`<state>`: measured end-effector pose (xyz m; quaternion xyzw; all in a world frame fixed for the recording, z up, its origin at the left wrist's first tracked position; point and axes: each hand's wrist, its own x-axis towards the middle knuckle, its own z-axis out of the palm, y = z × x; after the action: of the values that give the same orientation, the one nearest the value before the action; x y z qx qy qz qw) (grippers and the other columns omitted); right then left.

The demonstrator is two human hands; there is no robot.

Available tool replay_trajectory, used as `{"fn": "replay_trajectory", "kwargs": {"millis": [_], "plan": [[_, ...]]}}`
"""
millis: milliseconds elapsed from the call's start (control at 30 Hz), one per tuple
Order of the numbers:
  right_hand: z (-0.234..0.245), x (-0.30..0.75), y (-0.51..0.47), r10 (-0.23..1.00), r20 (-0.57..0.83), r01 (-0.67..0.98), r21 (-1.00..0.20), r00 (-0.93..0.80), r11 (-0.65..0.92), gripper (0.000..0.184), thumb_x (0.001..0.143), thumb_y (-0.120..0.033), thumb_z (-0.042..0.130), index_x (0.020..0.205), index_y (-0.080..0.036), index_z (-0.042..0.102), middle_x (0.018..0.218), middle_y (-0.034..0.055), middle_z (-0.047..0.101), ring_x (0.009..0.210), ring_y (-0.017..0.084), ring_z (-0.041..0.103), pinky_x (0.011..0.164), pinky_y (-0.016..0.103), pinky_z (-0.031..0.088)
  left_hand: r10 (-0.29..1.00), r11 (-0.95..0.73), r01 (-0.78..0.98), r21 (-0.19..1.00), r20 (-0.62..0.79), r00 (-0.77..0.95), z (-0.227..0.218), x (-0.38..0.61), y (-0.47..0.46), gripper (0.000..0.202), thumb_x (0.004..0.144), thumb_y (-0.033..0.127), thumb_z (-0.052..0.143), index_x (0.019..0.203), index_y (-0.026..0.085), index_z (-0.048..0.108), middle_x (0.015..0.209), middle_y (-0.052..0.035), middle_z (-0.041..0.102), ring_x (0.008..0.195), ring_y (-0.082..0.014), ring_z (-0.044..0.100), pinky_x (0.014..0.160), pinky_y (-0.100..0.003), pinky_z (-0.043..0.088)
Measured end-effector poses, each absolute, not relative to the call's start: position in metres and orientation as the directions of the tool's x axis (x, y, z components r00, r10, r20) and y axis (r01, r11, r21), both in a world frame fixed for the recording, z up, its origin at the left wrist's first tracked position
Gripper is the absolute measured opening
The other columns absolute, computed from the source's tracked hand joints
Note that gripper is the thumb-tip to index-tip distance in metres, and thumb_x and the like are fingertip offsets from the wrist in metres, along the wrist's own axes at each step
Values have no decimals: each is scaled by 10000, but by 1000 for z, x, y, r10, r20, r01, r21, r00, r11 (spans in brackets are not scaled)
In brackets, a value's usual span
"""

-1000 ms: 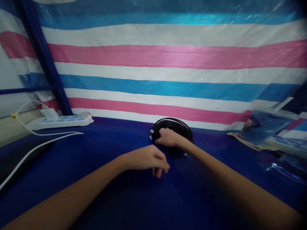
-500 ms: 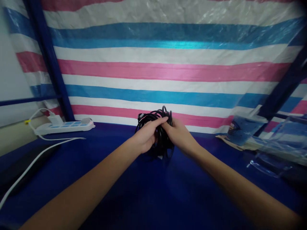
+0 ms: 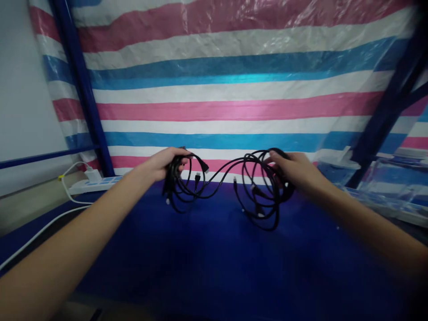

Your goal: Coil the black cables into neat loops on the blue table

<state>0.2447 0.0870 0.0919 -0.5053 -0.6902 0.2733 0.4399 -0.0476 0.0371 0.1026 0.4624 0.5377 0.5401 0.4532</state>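
Observation:
Black cables (image 3: 220, 176) with small plugs on their ends hang in two looped bunches above the blue table. My left hand (image 3: 170, 162) is closed around the left bunch (image 3: 177, 187). Fingers of my right hand (image 3: 289, 167) grip the top of the right bunch (image 3: 267, 209). A few strands stretch across the gap and join the two bunches. Several plugs dangle, among them one flat USB-type plug (image 3: 198, 177) near the left loops. My palms and part of the gripped coils are hidden.
A white power strip (image 3: 95, 183) with a plugged-in adapter stands at the left, its white cable (image 3: 36, 234) running along the table. At the right are a clear plastic cup (image 3: 337, 171) and clear plastic boxes (image 3: 394, 183). Striped sheeting (image 3: 234, 107) hangs behind the blue table (image 3: 207, 258).
My hands have moved apart, left and right, and the single cable bundle is now split into two bunches with strands between them. The camera view has also shifted.

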Motion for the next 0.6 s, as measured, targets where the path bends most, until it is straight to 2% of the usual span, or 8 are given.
{"fn": "replay_trajectory", "kwargs": {"millis": [100, 233, 300, 367, 433, 500, 600], "plan": [[95, 283, 105, 934, 358, 499, -811, 8, 306, 249, 895, -339, 447, 801, -138, 559, 616, 71, 593, 446, 127, 535, 447, 258, 409, 955, 18, 194, 981, 40, -293, 96, -80, 41, 111, 764, 217, 607, 716, 143, 539, 505, 12, 498, 393, -77, 460, 379, -189, 359], [100, 318, 120, 843, 531, 644, -676, 89, 358, 326, 853, -451, 484, 822, -153, 610, 589, 51, 542, 399, 108, 459, 416, 268, 320, 919, 87, 418, 905, 90, -385, 77, -107, 46, 210, 729, 304, 654, 688, 114, 574, 540, -48, 572, 424, -127, 507, 411, -233, 375], [102, 323, 120, 756, 625, 654, -657, 194, 375, 323, 842, -454, 487, 813, -163, 624, 549, 27, 498, 409, 102, 418, 423, 262, 286, 895, 90, 512, 854, 156, -417, 65, -117, 49, 242, 724, 349, 648, 693, 119, 582, 549, -45, 583, 430, -138, 513, 418, -236, 352], [104, 320, 116, 693, 690, 654, -625, 209, 425, 297, 845, -433, 488, 776, -174, 615, 527, 13, 469, 446, 104, 405, 451, 257, 272, 871, 84, 586, 806, 226, -436, 54, -125, 54, 273, 739, 400, 611, 713, 129, 592, 565, -39, 594, 435, -145, 519, 424, -234, 328], [103, 310, 111, 670, 737, 684, -533, 88, 498, 303, 857, -422, 481, 691, -187, 576, 519, 11, 454, 485, 110, 410, 478, 257, 264, 863, 73, 643, 763, 275, -424, 45, -129, 59, 318, 762, 450, 558, 740, 136, 603, 611, -42, 614, 448, -149, 529, 437, -233, 323], [98, 298, 109, 683, 725, 722, -426, -88, 546, 329, 866, -424, 472, 656, -186, 557, 528, 19, 478, 502, 121, 427, 491, 258, 262, 870, 51, 690, 722, 307, -387, 41, -127, 63, 367, 776, 495, 520, 763, 140, 616, 648, -41, 623, 459, -149, 527, 446, -231, 320], [81, 279, 111, 744, 568, 728, -333, -353, 600, 297, 849, -415, 485, 758, -166, 618, 607, 38, 569, 548, 155, 485, 526, 263, 304, 897, -1, 741, 671, 329, -296, 41, -114, 65, 405, 758, 538, 535, 798, 151, 647, 655, -31, 618, 507, -156, 526, 466, -225, 321]]}}
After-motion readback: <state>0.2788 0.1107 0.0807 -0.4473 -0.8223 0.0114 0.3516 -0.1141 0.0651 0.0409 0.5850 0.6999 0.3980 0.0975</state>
